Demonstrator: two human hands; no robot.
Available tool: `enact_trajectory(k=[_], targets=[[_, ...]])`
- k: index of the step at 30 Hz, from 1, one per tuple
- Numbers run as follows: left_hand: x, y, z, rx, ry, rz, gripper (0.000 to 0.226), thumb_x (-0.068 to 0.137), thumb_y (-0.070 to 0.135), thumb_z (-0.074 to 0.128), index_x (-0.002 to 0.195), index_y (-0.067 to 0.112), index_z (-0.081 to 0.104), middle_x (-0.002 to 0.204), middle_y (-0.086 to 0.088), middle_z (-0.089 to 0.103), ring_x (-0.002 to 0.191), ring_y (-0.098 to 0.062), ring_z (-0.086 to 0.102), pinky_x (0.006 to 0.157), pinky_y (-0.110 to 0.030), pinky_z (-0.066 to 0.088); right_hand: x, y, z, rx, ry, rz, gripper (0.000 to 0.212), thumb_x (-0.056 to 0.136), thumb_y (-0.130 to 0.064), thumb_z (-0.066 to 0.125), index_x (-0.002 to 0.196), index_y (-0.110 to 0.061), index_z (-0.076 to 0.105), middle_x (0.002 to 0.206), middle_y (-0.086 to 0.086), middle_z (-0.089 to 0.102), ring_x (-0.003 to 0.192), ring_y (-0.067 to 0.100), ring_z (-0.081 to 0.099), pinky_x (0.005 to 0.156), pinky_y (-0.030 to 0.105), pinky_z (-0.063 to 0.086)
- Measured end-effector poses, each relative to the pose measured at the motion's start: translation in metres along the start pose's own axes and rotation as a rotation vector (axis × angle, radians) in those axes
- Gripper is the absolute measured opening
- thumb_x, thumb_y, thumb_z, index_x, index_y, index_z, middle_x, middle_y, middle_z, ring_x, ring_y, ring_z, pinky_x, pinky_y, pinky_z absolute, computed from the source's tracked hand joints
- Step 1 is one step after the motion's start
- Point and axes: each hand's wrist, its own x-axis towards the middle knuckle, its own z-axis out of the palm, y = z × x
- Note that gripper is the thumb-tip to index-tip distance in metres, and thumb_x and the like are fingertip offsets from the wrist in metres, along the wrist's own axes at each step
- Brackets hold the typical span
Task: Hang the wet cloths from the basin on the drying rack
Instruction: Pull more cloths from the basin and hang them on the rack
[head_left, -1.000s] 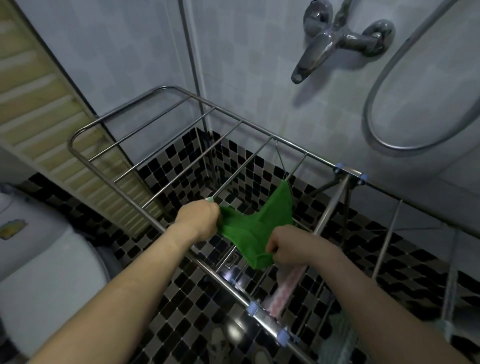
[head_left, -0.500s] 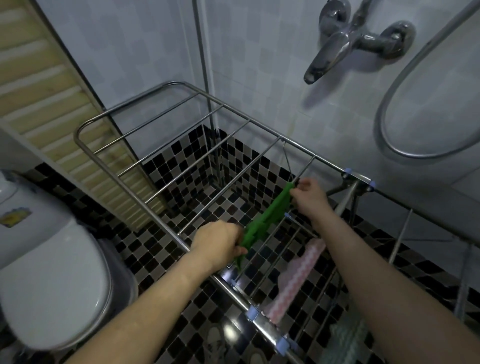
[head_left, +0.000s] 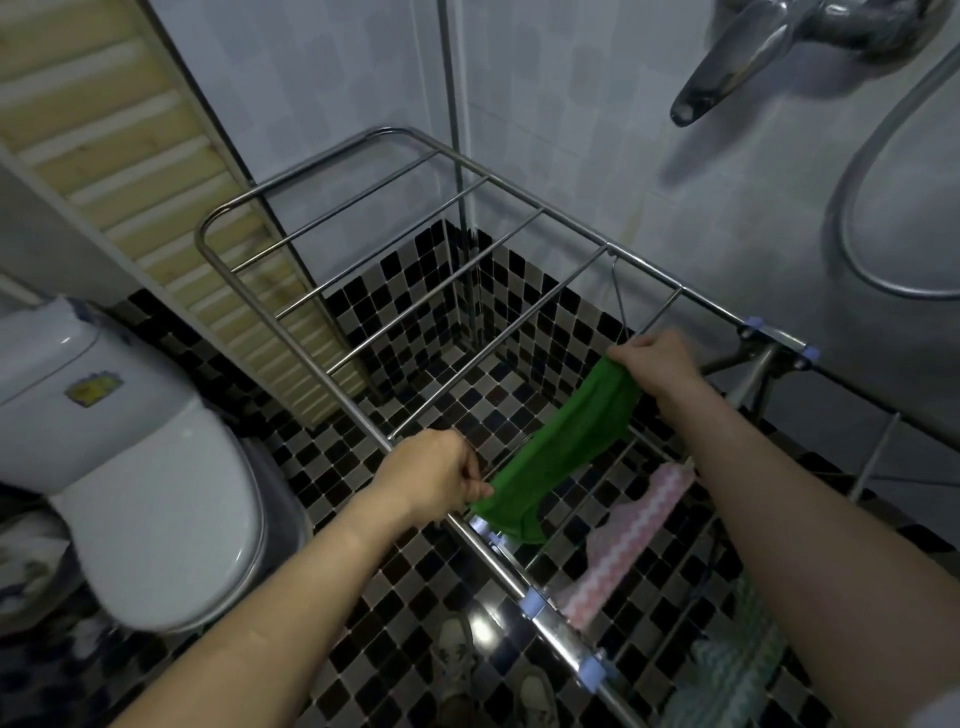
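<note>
Underfoot, floor tiles (head_left: 426, 364) in small squares of black, grey and white, glossy. They run up the foot of the walls; above that the walls are pale, larger tiles. Tight bathroom corner.

- One toilet (head_left: 156, 493), white, lid down, at left.
- One louvred panel (head_left: 130, 156), cream slats, leaning behind it.
- One chrome tap (head_left: 737, 57) on the right wall, one shower hose (head_left: 852, 228) looping below it.
- One vertical pipe (head_left: 457, 156) in the corner.
- One steel drying rack (head_left: 291, 332), spread flat at waist level. Four bare cross rails counted left of the hands; at least four blue clips (head_left: 532, 605) on the frame.
- Two shoes (head_left: 457, 654) seen through the rack, toes forward.

Cloths in view, three:
- green cloth (head_left: 566, 447), pulled long between both hands along the line of a rail; cannot tell whether it rests on it.
- pink zigzag cloth (head_left: 634, 540), draped on the rails just right of it.
- pale teal striped cloth (head_left: 727, 675), bottom right, blurred.

Left hand (head_left: 441, 478): fingers pinched on the cloth's near end, beside the front bar. Right hand (head_left: 657, 364): fingers curled round the far end, near the back bar.
</note>
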Motion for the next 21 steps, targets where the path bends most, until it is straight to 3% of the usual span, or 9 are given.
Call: enact_trajectory(k=[6,9,12,14,17,21], targets=[[-0.017,-0.002,-0.006,0.025,-0.007,0.036,0.014,0.085,0.031,0.070,0.076,0.020,0.070,0.073,0.006,0.069,0.068,-0.003,0.065,0.065,-0.017,0.046,0.006,-0.002,0.004,0.019,0.008,-0.063,0.013,0.088,-0.019,0.065,0.078,-0.015,0.058,0.073,0.003,0.056,0.073,0.020,0.056,0.055,0.024,0.041],[-0.023,-0.001,-0.004,0.137,0.015,0.053,0.017,0.086,0.039,0.068,0.075,0.028,0.061,0.076,0.011,0.062,0.069,0.000,0.056,0.061,-0.016,0.037,0.008,0.003,0.004,0.010,-0.020,-0.054,0.009,0.084,-0.018,0.069,0.082,-0.010,0.065,0.082,0.008,0.063,0.082,0.024,0.061,0.067,0.032,0.052],[-0.023,0.000,0.001,0.185,0.084,0.043,0.029,0.088,0.052,0.058,0.089,0.025,0.066,0.091,0.007,0.061,0.079,-0.007,0.058,0.067,-0.021,0.045,0.009,0.005,0.000,0.087,-0.076,0.020,0.012,0.080,-0.013,0.074,0.075,-0.014,0.063,0.089,0.009,0.064,0.090,0.027,0.062,0.077,0.040,0.056],[-0.023,0.001,0.006,0.201,0.111,0.033,0.037,0.091,0.053,0.052,0.095,0.022,0.070,0.092,0.005,0.061,0.081,-0.010,0.059,0.067,-0.022,0.046,0.009,0.004,-0.003,0.181,-0.095,0.070,0.015,0.081,-0.010,0.072,0.074,-0.017,0.060,0.084,0.006,0.060,0.082,0.022,0.058,0.060,0.030,0.051],[-0.021,0.005,0.013,0.174,0.135,0.039,0.032,0.092,0.050,0.055,0.093,0.022,0.071,0.090,0.005,0.063,0.078,-0.009,0.060,0.067,-0.022,0.046,0.011,0.006,-0.013,0.287,-0.115,0.123,0.017,0.086,-0.010,0.066,0.074,-0.019,0.057,0.073,0.003,0.050,0.060,0.014,0.042,0.033,0.014,0.031],[-0.025,0.009,0.012,0.238,0.241,0.100,0.024,0.090,0.045,0.059,0.091,0.024,0.071,0.096,0.011,0.059,0.078,-0.006,0.056,0.070,-0.021,0.047,0.011,0.017,-0.017,0.369,-0.111,0.121,0.019,0.089,-0.009,0.063,0.075,-0.019,0.054,0.069,0.003,0.048,0.054,0.011,0.038,0.031,0.014,0.031]])
